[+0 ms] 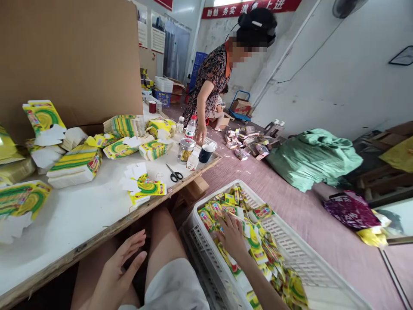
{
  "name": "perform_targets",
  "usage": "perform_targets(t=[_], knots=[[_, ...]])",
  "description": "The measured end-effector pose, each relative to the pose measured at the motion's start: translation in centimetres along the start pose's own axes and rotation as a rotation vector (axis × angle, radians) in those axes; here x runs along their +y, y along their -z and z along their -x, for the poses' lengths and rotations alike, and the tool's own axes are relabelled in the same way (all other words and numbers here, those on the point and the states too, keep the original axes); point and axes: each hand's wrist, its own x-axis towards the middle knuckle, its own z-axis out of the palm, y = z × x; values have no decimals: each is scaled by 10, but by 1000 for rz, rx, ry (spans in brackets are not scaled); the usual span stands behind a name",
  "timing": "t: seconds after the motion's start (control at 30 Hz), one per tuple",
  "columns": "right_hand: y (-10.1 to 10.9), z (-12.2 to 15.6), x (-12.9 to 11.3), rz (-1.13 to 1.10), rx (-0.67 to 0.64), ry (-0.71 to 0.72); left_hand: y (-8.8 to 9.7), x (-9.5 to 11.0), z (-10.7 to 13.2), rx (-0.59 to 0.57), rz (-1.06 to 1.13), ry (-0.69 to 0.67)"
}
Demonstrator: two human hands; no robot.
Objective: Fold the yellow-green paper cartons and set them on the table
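My right hand (232, 234) reaches down into a white slatted plastic crate (290, 245) beside my seat. Its fingers are spread flat on a heap of yellow and green packets (258, 249); no packet is clearly gripped. My left hand (121, 267) hovers open above my lap, below the table's front edge, fingers apart and holding nothing. On the white table (84, 211) lie stacks of flattened yellow-green cartons (75, 165), one loose carton (145, 187) near the edge and black-handled scissors (174, 173).
A tall brown cardboard sheet (74, 60) stands behind the table. Another person (214, 82) leans at the table's far end beside bottles (191, 127), a glass jar (186, 149) and a dark cup (205, 153). A green sack (312, 159), boxes and bags lie on the floor.
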Motion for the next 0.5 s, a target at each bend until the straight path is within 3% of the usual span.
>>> perform_targets(t=[0.17,0.3,0.4,0.5], knots=[[6,-21,65,-13,-17,17,-1,2,2,13,13,24],[15,-41,101,-24,26,-88,-8,7,4,37,43,28],[21,-50,105,-73,58,-168,-7,3,7,34,48,27],[28,-54,89,-177,77,-169,-4,-4,8,26,58,37]])
